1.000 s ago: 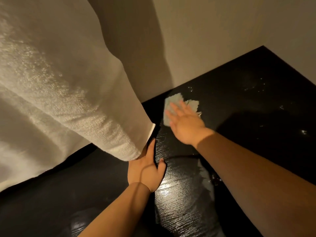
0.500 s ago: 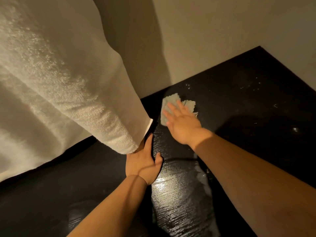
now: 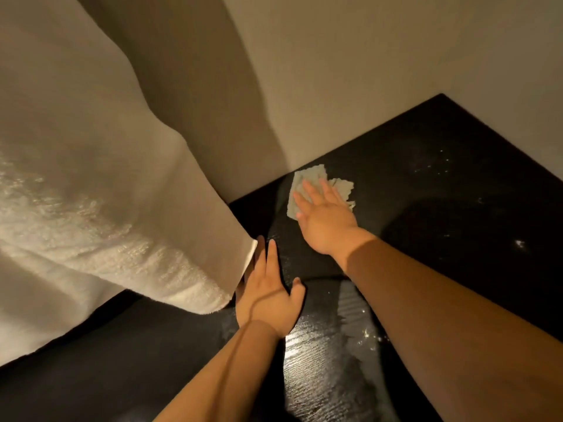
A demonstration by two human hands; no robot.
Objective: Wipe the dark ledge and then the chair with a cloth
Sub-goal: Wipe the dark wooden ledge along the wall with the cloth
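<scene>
The dark ledge point(image 3: 441, 184) is a black wood-grain surface running from the bottom centre to the wall corner at right, with wet shiny streaks near me. A pale green cloth point(image 3: 307, 185) lies flat on it near the wall. My right hand point(image 3: 324, 217) presses down on the cloth with its fingers spread. My left hand point(image 3: 268, 296) rests flat on the ledge, fingers pushed against the lower edge of a cream curtain point(image 3: 106, 208), holding it aside. No chair is in view.
The cream curtain hangs over the left half of the view and covers that part of the ledge. A plain beige wall point(image 3: 380, 71) closes the ledge at the back and right. Small bright specks point(image 3: 441, 169) dot the ledge's far right.
My right hand and the cloth have slid slightly toward the wall. My left hand has stayed against the curtain's edge. The view has shifted a little.
</scene>
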